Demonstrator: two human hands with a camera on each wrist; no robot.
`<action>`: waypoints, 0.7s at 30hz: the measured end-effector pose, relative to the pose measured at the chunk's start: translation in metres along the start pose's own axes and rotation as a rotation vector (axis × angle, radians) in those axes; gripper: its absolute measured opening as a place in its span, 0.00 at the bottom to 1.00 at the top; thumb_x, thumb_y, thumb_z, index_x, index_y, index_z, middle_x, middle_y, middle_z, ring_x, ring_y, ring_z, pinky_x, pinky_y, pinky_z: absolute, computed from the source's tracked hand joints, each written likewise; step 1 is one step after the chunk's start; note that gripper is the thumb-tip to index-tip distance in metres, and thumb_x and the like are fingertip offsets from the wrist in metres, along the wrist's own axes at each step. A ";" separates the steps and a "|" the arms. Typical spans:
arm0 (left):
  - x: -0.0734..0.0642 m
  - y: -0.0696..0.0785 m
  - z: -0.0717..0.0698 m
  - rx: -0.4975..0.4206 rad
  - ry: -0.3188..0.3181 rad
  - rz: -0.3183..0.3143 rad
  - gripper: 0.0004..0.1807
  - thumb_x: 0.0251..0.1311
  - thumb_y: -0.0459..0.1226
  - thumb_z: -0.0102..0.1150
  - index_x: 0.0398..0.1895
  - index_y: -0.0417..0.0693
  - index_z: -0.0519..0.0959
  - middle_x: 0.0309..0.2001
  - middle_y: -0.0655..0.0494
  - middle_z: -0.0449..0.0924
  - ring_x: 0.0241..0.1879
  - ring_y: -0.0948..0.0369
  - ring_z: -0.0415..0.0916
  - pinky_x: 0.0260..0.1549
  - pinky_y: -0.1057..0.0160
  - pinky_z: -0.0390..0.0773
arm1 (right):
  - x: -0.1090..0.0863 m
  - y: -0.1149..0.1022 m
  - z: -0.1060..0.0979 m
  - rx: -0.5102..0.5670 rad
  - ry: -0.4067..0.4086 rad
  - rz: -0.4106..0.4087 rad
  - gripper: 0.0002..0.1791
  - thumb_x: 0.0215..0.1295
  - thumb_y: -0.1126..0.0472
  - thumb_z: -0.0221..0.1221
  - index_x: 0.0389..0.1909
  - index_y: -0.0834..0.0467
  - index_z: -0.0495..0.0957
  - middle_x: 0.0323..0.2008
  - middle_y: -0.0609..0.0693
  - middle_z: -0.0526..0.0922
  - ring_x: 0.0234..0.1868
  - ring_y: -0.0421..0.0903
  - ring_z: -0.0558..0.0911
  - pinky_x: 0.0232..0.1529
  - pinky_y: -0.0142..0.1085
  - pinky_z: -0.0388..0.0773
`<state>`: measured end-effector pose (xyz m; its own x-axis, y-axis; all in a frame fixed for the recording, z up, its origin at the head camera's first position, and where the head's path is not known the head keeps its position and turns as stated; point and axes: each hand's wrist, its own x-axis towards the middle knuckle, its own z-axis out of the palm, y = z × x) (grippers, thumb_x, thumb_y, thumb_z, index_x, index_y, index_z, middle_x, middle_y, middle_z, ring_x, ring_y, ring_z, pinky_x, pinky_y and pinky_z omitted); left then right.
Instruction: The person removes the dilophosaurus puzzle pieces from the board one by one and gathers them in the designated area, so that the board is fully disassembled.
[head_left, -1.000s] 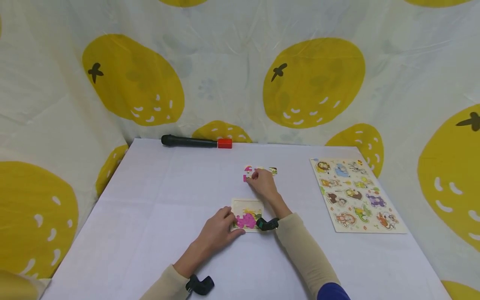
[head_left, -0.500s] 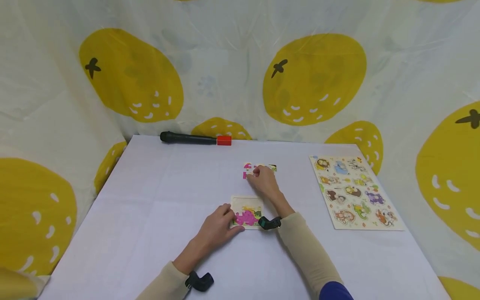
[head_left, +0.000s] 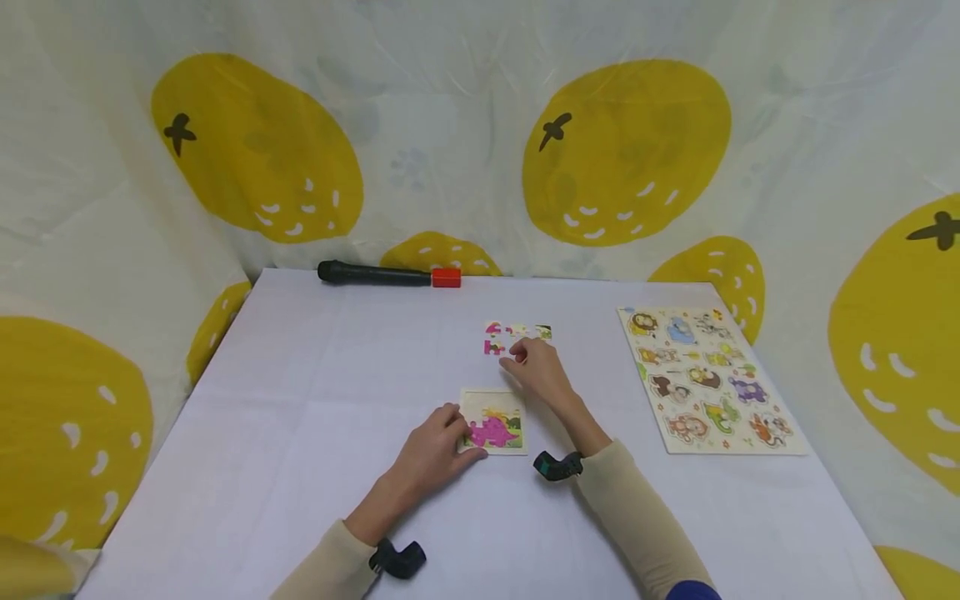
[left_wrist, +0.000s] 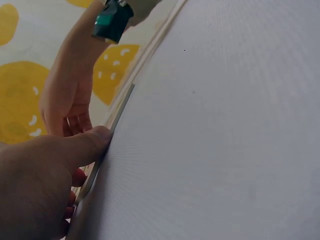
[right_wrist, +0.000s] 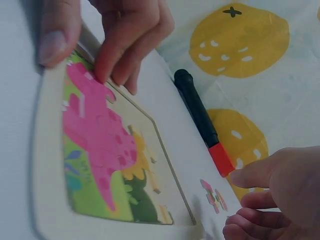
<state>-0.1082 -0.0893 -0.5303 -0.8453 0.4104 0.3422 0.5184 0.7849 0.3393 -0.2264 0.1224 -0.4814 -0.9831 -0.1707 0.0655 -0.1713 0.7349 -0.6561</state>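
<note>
Loose puzzle pieces [head_left: 492,347] sit between ten and twelve o'clock off the right hand [head_left: 542,371], clearly the nearer one, fingers loosely curved, a gap at the thumb, no piece visible there! Their cluster stretches nine to three; down at seven o'clock, the left hand [head_left: 431,450] pinches the puzzle frame [head_left: 487,399], pink dinosaur [head_left: 493,432] tail pointing to three.

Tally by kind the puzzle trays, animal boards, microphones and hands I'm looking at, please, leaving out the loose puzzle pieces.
Small puzzle tray: 1
Animal board: 1
Microphone: 1
Hands: 2, a left hand and a right hand
Total: 5
</note>
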 end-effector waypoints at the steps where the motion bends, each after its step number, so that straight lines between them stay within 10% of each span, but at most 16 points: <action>1: 0.000 -0.001 0.000 0.000 0.002 0.002 0.21 0.53 0.55 0.73 0.40 0.51 0.84 0.47 0.57 0.76 0.42 0.65 0.71 0.42 0.69 0.81 | -0.003 -0.001 -0.001 0.002 -0.014 -0.001 0.19 0.64 0.52 0.65 0.46 0.64 0.82 0.36 0.55 0.80 0.38 0.49 0.77 0.41 0.38 0.76; 21: 0.001 -0.002 -0.001 -0.037 0.040 0.051 0.20 0.53 0.53 0.73 0.38 0.50 0.83 0.51 0.54 0.80 0.53 0.59 0.78 0.54 0.62 0.82 | -0.048 -0.009 0.001 -0.024 -0.158 -0.048 0.18 0.62 0.54 0.68 0.48 0.61 0.84 0.35 0.50 0.78 0.35 0.43 0.75 0.37 0.32 0.75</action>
<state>-0.1101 -0.0907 -0.5300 -0.8122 0.4301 0.3941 0.5657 0.7456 0.3522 -0.1774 0.1227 -0.4795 -0.9519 -0.3053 -0.0240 -0.2210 0.7389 -0.6366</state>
